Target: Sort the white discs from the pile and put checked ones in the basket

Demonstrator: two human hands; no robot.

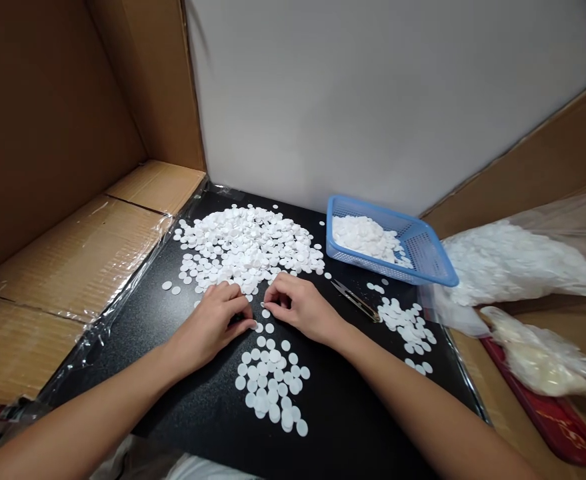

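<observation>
My left hand [221, 315] is over the table with its fingers curled in. Its thumb and forefinger come close together beside a small white disc [259, 327], and whether they hold a disc is too small to tell. Facing it, my right hand [300, 305] pinches a thin white round disc [263, 305] between thumb and forefinger. Just beyond both hands spreads a large heap of white discs [253, 243]. Nearer to me, below the hands, lies a smaller loose group of the same discs [271, 380].
A blue plastic basket [435, 257] with white discs inside stands at the back right. Thread snips [355, 300] lie before it, near more scattered discs [407, 323]. Clear bags [523, 263] sit at right, beside a red item [537, 413]. Cardboard [73, 253] borders the left.
</observation>
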